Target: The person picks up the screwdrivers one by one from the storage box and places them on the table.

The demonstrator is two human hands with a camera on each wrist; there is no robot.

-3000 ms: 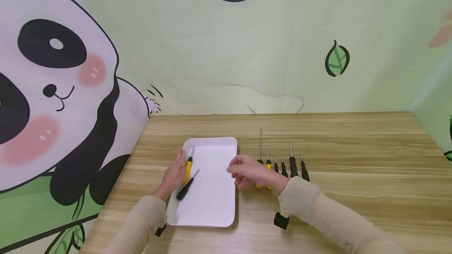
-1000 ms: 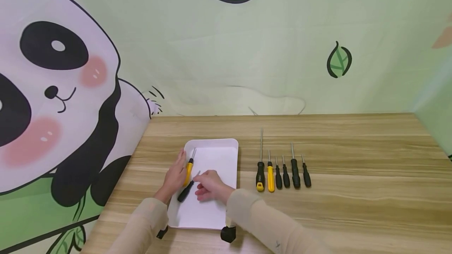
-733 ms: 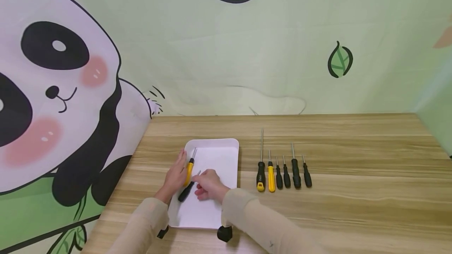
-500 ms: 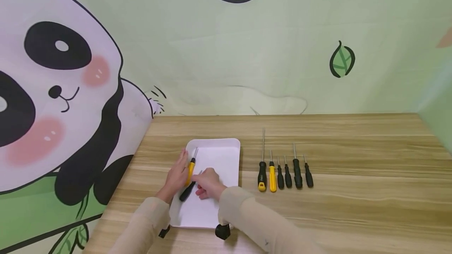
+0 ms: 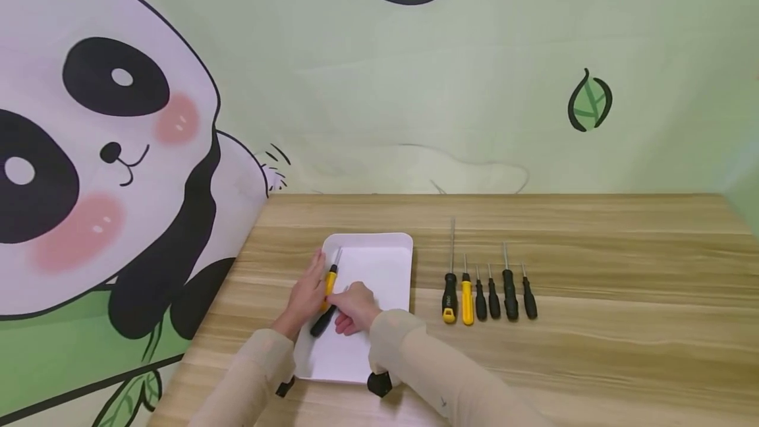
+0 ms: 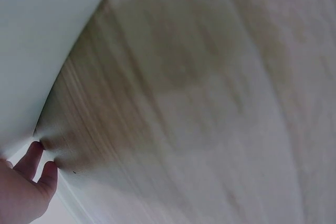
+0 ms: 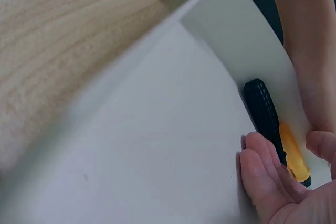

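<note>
A white tray [image 5: 385, 262] lies on the wooden table with two screwdrivers near its left wall. One has a yellow handle [image 5: 330, 280]; the black screwdriver [image 5: 322, 323] slants beside it, its shaft tip showing past my right hand. My right hand [image 5: 358, 306] reaches into the tray and pinches the black screwdriver near its shaft. In the right wrist view the fingers [image 7: 257, 171] overlap that screwdriver's lower end, which they hide. My left hand [image 5: 305, 295] rests along the tray's left side with straight fingers. The left wrist view shows its fingertips [image 6: 50, 169] at the tray's edge.
Right of the tray, several screwdrivers lie side by side, shafts pointing away: a long black-and-yellow one [image 5: 450, 298], a yellow one [image 5: 468, 302] and black ones, including a larger one [image 5: 510, 295]. A printed panda cloth [image 5: 332, 84] hangs behind the table.
Since three seconds ago my right hand has moved left from the tray's right rim to the black screwdriver. Lately it has edged slightly further left. The left hand stays at the tray; the view has shifted.
</note>
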